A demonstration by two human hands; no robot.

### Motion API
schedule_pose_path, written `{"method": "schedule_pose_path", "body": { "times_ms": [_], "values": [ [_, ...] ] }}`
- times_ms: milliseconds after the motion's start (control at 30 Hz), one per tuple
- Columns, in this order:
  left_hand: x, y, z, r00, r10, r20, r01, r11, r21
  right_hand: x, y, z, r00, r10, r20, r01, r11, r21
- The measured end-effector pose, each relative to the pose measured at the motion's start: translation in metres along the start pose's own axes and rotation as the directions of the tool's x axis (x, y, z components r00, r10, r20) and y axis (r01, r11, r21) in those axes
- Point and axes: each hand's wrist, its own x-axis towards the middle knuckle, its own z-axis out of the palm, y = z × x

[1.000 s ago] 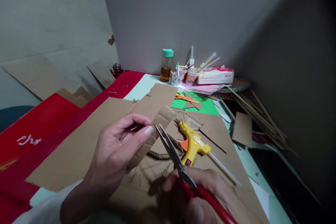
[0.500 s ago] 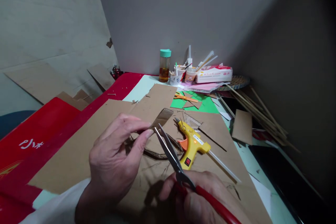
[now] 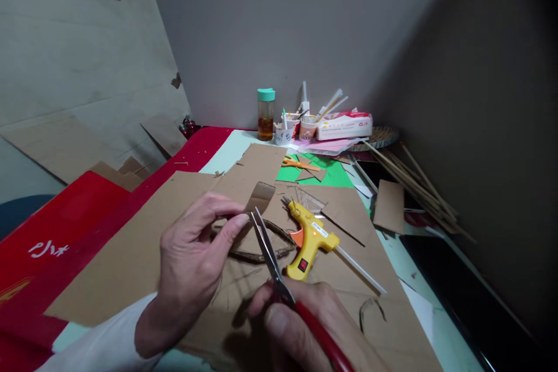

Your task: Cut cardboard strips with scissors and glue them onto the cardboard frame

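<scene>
Between thumb and fingers, my left hand (image 3: 198, 250) pinches a small cardboard strip (image 3: 261, 196) whose free end sticks up and away. My right hand (image 3: 300, 317) grips red-handled scissors (image 3: 271, 258), their blades slightly apart and their tips close by my left thumb. Whether the tips touch the cardboard I cannot tell. Beneath the hands lies a curved, dark-edged cardboard piece (image 3: 248, 257), partly hidden by my fingers and the blades. Just right of the scissors a yellow glue gun (image 3: 313, 235) rests on the cardboard sheet (image 3: 143, 238), a clear glue stick (image 3: 361, 270) protruding from its back.
At the back stand a teal-lidded bottle (image 3: 265, 115), paper cups (image 3: 307, 128) and a tissue pack (image 3: 345, 125). Orange scissors (image 3: 301, 164) lie on green paper (image 3: 340, 171). Wooden sticks (image 3: 425, 189) and a black panel (image 3: 462, 296) are on the right, a red box (image 3: 65, 232) on the left.
The scissor blades have come closer together, tips still beside my left thumb. The whole view has shifted slightly, so the table things sit further left in it.
</scene>
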Motion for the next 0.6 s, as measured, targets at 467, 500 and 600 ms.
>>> {"method": "schedule_pose_path", "body": {
  "times_ms": [467,500,600],
  "values": [
    [-0.005,0.001,0.003,0.962,-0.263,0.07,0.269,0.884,-0.383,0.003,0.01,0.005,0.997,0.036,0.07,-0.057,0.948,0.314],
    [-0.005,0.002,0.003,0.958,-0.275,0.086,0.285,0.866,-0.41,0.006,0.014,0.007,0.996,0.06,0.061,-0.076,0.948,0.309],
    [-0.003,0.005,0.004,0.946,-0.294,0.136,0.323,0.815,-0.481,0.011,0.025,0.012,0.992,0.128,0.022,-0.13,0.958,0.255]
  ]
}}
